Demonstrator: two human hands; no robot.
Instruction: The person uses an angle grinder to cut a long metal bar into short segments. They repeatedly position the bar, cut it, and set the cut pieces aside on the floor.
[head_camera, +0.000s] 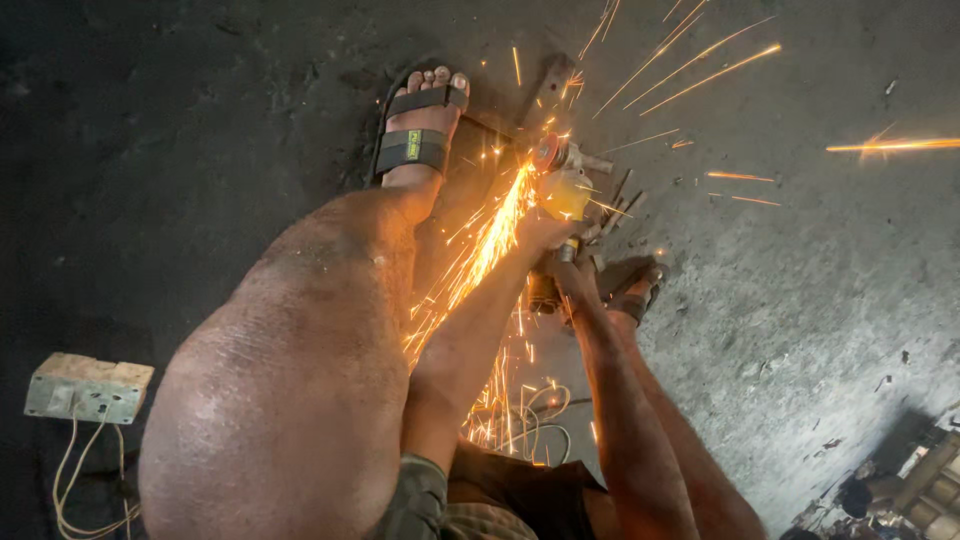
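I squat on a dark concrete floor. Both hands grip an angle grinder (562, 185) with a yellowish body and a spinning disc that throws orange sparks. My left hand (540, 232) holds the front of the grinder body. My right hand (572, 275) holds its rear handle, partly hidden behind the left forearm. The disc meets a dark metal bar (545, 95) lying on the floor. My left foot (420, 130), in a black strapped sandal, presses on the metal piece beside the disc. My right foot (635, 290) rests just behind the grinder.
A worn socket box (88, 388) with pale wires lies at the lower left. A coil of cable (535, 415) sits under my arms. Small metal offcuts (620, 190) lie right of the grinder. Clutter fills the bottom right corner (920, 480). Sparks fly to the upper right.
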